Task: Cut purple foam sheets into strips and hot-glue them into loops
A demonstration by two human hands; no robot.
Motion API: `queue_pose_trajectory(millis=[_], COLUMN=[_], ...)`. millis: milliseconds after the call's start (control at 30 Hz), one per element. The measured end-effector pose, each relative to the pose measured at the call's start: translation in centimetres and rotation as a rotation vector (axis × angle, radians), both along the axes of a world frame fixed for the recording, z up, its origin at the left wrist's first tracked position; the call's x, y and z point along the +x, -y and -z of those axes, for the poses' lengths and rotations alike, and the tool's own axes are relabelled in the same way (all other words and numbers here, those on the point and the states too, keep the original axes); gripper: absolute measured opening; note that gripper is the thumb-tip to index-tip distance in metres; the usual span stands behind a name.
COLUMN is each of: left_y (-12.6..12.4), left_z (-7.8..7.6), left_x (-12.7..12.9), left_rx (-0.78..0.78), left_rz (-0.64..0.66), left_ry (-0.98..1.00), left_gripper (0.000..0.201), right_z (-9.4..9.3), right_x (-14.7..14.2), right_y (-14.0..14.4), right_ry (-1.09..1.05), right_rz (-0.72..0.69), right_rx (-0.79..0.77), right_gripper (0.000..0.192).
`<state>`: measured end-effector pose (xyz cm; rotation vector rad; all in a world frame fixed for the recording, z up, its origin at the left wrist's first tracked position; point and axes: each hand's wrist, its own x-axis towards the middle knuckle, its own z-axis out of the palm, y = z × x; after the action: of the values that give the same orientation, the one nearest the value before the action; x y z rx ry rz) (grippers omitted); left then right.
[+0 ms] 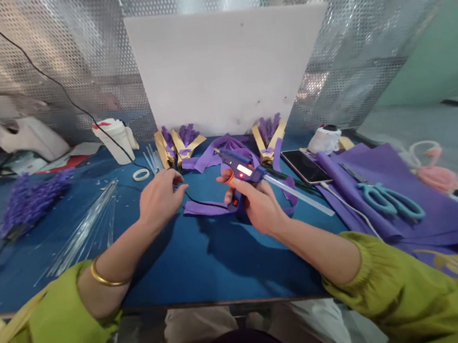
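Observation:
A dark blue hot glue gun with an orange trigger is in my right hand, its nozzle pointing up and left. A long clear glue stick juts from its back, and a small red light glows on its side. My left hand is bent closed at the gun's black cord, which comes out by the fingertips; the grip itself is partly hidden. Purple ribbon lies between the hands, with more looped behind the gun. Small lavender bunches in gold wrapping stand behind.
A white board leans at the back. On the left are a purple flower bunch, clear thin sticks, a tape roll and a white cup. On the right lie a phone, purple sheets and teal-handled scissors.

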<state>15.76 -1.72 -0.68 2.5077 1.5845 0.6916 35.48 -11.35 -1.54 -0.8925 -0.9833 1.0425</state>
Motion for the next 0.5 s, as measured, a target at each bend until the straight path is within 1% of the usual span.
queue_pose_trajectory(millis=[33, 100, 133, 200, 233, 300, 367, 433, 500], left_y=[0.2, 0.3, 0.2, -0.1, -0.3, -0.6, -0.8, -0.8, -0.8], left_z=[-0.1, 0.1, 0.4, 1.2, 1.6, 2.1, 2.1, 1.9, 1.6], left_x=[-0.2, -0.3, -0.3, 0.0, 0.1, 0.4, 0.4, 0.1, -0.3], left_rx=[-0.029, -0.149, -0.202, -0.251, -0.259, -0.289, -0.350, -0.479, -0.655], left_rz=[-0.012, 0.001, 0.019, 0.057, 0.072, 0.108, 0.143, 0.161, 0.147], left_ry=[-0.033, -0.127, -0.165, -0.173, -0.151, -0.087, -0.004, 0.132, 0.316], left_gripper=[0.022, 0.025, 0.028, 0.035, 0.036, 0.029, 0.023, 0.022, 0.025], right_z=[-0.2, -0.4, -0.4, -0.3, -0.2, 0.0, 0.2, 0.3, 0.4], right_x=[0.4, 1.4, 2.0, 3.3, 3.9, 5.0, 5.7, 5.9, 5.7], right_y=[-0.2, -0.7, -1.0, -1.6, -1.9, -2.3, -2.6, -2.7, -2.7], right_ry=[0.029, 0.102, 0.147, 0.250, 0.306, 0.422, 0.551, 0.668, 0.733], right_rz=[0.026, 0.094, 0.127, 0.167, 0.171, 0.159, 0.124, 0.087, 0.042], right_rx=[0.039, 0.111, 0.139, 0.166, 0.163, 0.125, 0.055, 0.001, -0.011], right_gripper=[0.027, 0.028, 0.029, 0.031, 0.032, 0.033, 0.035, 0.037, 0.035])
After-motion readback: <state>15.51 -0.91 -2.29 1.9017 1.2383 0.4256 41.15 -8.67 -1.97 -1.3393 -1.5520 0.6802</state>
